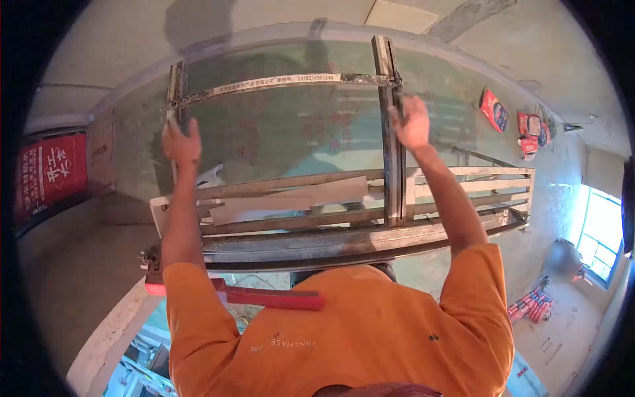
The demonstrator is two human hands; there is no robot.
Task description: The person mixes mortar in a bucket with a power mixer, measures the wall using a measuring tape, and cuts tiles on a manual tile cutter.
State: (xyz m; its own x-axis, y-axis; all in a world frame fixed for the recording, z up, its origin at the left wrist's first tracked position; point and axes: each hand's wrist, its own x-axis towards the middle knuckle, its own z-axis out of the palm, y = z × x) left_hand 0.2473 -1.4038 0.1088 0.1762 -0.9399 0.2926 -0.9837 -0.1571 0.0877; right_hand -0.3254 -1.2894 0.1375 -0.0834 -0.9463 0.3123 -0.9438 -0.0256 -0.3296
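Note:
In the head view, a metal crossbar (278, 81) with a printed label spans between a left upright rail (174, 83) and a thicker right upright rail (391, 159). My left hand (181, 143) is at the left rail, thumb and fingers apart, its fingertips overlapping the rail; whether they touch it I cannot tell. Beside the right rail, just below the crossbar's end, my right hand (411, 122) is open with fingers spread. Both rails rise from a long slatted frame (278, 246) in front of my body.
A red bar (271, 298) lies close to my chest. Red bags (530, 132) are by the green wall at right, and a red banner (56, 173) is at left. Red packages (531, 304) are at lower right, near a bright window (598, 231). Cardboard strips (291, 202) rest on the slats.

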